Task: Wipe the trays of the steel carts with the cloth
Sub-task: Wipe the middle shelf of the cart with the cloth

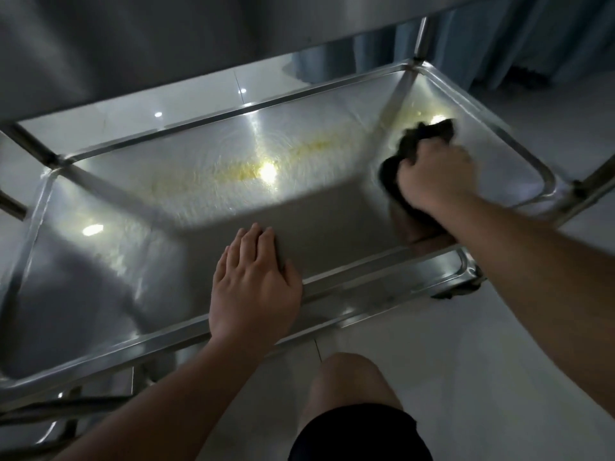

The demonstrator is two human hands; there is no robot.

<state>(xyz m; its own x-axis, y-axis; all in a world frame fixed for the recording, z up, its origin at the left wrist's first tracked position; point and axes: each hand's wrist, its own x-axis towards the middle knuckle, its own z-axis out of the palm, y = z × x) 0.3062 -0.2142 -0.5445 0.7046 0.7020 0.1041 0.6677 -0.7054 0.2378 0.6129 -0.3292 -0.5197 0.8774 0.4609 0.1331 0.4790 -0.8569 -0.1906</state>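
A steel cart's lower tray (186, 201) fills the view, shiny, with a raised rim and yellowish smears across its far half. My right hand (436, 176) grips a dark bunched cloth (416, 141) and presses it on the tray's right part, near the far right corner. My left hand (253, 284) lies flat with straight fingers over the tray's near rim, palm down on the steel. The hand and cloth on the right are blurred.
The cart's upper tray (133, 44) hangs overhead at the top. Upright cart legs stand at the far right corner (421, 34) and the right side (595, 181). A caster (466, 287) shows under the near right corner. My knee (346, 384) is over the pale tiled floor (482, 377).
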